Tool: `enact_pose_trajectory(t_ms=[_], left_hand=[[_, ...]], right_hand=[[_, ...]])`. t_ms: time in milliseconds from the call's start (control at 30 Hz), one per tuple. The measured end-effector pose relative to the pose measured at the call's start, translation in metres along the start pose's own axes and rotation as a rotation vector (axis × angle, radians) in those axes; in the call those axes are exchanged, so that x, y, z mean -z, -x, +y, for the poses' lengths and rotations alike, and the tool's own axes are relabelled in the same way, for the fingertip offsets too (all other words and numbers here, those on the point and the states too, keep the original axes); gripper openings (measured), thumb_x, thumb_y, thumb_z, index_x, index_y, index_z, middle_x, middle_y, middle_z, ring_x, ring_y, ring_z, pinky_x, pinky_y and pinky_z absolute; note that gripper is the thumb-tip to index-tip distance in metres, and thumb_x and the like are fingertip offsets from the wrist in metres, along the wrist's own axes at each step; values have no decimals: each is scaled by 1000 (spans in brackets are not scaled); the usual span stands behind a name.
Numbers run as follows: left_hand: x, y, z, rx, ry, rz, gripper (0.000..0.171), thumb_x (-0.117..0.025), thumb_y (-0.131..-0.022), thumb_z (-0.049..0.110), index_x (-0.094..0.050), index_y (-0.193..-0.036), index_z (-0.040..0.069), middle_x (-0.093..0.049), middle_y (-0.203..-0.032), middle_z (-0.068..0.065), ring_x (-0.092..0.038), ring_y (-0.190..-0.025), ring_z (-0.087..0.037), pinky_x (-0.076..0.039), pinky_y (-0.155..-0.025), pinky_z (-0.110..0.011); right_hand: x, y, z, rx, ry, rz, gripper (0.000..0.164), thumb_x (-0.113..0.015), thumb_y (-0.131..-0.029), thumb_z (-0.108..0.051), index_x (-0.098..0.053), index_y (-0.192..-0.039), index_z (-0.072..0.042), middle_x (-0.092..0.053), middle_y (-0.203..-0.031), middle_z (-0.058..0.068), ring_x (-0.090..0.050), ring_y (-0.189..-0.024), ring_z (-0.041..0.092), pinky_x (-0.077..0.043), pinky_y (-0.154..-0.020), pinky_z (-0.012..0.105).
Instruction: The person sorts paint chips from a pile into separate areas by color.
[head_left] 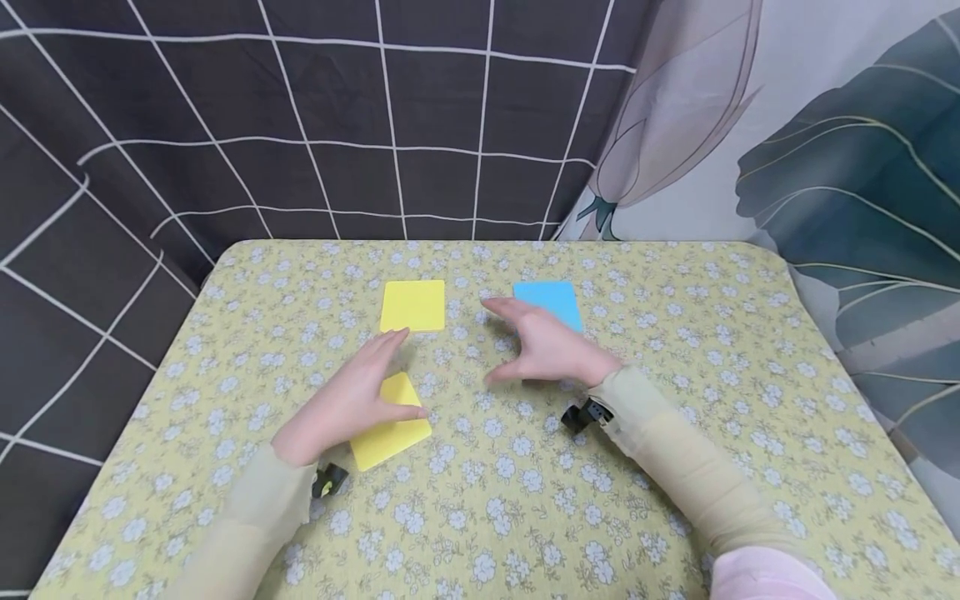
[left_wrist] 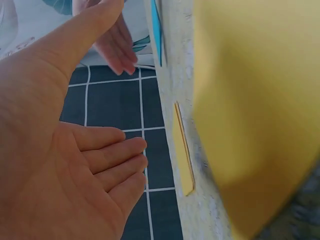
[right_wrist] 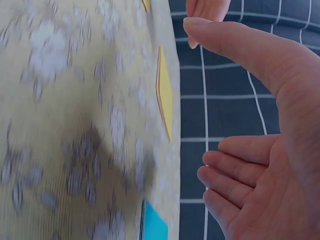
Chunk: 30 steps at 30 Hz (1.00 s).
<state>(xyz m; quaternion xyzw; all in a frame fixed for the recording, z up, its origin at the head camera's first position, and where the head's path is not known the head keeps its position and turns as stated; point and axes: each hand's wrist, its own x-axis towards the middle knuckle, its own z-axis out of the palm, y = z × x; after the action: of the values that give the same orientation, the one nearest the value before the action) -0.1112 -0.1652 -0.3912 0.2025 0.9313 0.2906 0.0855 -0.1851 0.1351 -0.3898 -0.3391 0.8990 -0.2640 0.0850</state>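
My left hand [head_left: 352, 400] hovers over the near yellow square card [head_left: 386, 437], fingers extended and thumb spread, with nothing in it. Part of that card is hidden beneath the hand. A second yellow square [head_left: 413, 306] lies flat farther back, just beyond the left fingertips. On the other side, my right hand [head_left: 551, 346] is held above the cloth in front of a blue square [head_left: 547, 300], covering its near-left corner. Its thumb and fingers are apart and grip nothing. In the left wrist view the near yellow card [left_wrist: 255, 100] looms large beside the palm.
A yellow flowered cloth [head_left: 495, 517] covers the table. Behind it hangs a dark curtain with a white grid [head_left: 337, 108], and a leaf-patterned curtain [head_left: 862, 208] hangs at the right. Small black devices are strapped at both wrists.
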Motion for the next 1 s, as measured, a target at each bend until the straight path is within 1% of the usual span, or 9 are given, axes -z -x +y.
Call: enact_pose_trajectory(t_ms=[167,267,400,467,533,633,733,833,1000], left_hand=[[-3,15,-5,11,-19,-9,123,-93,-70,47,-23,-159,-2,-26,-163,-21,-24,-148,-40,-23,-118,-58],[-3,25,-10,36,-27,-3,122,-95,-68,43,-26,-158,-3,-31,-160,-23,-28,-146,-43,-26,-117,-60],[-2,37,-15,76,-29,1,121,-97,-64,37,-29,-156,-4,-35,-156,-26,-33,-142,-45,-30,-114,-61],[-2,42,-17,78,-30,8,121,-98,-62,35,-31,-155,-5,-36,-154,-27,-34,-140,-45,-32,-113,-62],[-2,46,-19,66,-38,21,120,-99,-60,33,-33,-153,-6,-40,-151,-27,-38,-137,-45,-35,-111,-62],[-3,50,-21,47,-51,44,114,-100,-59,31,-41,-149,-7,-47,-143,-26,-47,-128,-43,-41,-106,-62],[-5,53,-22,44,-53,50,109,-100,-58,29,-47,-144,-8,-52,-135,-22,-51,-119,-38,-46,-101,-58],[-6,54,-23,44,-44,49,106,-100,-58,29,-49,-143,-9,-53,-131,-20,-52,-113,-35,-48,-97,-56],[-7,53,-24,43,-38,48,105,-100,-58,27,-50,-143,-6,-52,-126,-17,-51,-110,-32,-49,-94,-53]], right_hand=[[-11,-7,-11,42,3,-15,115,-91,-71,-49,-32,-158,-2,-35,-161,15,-29,-148,27,-23,-121,42],[-18,-10,-19,60,5,-34,115,-91,-70,-47,-33,-158,-2,-35,-161,14,-30,-148,27,-22,-121,40],[-26,-14,-28,83,26,-82,114,-90,-72,-52,-33,-158,-3,-35,-161,14,-30,-148,26,-23,-121,37],[-30,-17,-32,104,31,-102,115,-89,-72,-53,-33,-158,-2,-35,-160,15,-31,-148,26,-24,-120,36],[-34,-20,-37,118,39,-119,115,-89,-72,-54,-33,-158,-3,-36,-160,14,-32,-147,25,-25,-120,34],[-41,-25,-45,140,41,-142,114,-89,-72,-55,-34,-157,-2,-37,-160,13,-33,-146,25,-25,-120,32],[-48,-30,-51,155,50,-168,114,-89,-72,-55,-35,-157,-1,-38,-159,13,-33,-146,25,-24,-120,31],[-55,-35,-56,171,61,-187,114,-90,-71,-53,-35,-156,-1,-39,-158,14,-34,-146,25,-23,-120,30],[-65,-41,-62,204,76,-217,112,-90,-70,-52,-38,-155,-1,-42,-156,12,-37,-144,23,-25,-119,28]])
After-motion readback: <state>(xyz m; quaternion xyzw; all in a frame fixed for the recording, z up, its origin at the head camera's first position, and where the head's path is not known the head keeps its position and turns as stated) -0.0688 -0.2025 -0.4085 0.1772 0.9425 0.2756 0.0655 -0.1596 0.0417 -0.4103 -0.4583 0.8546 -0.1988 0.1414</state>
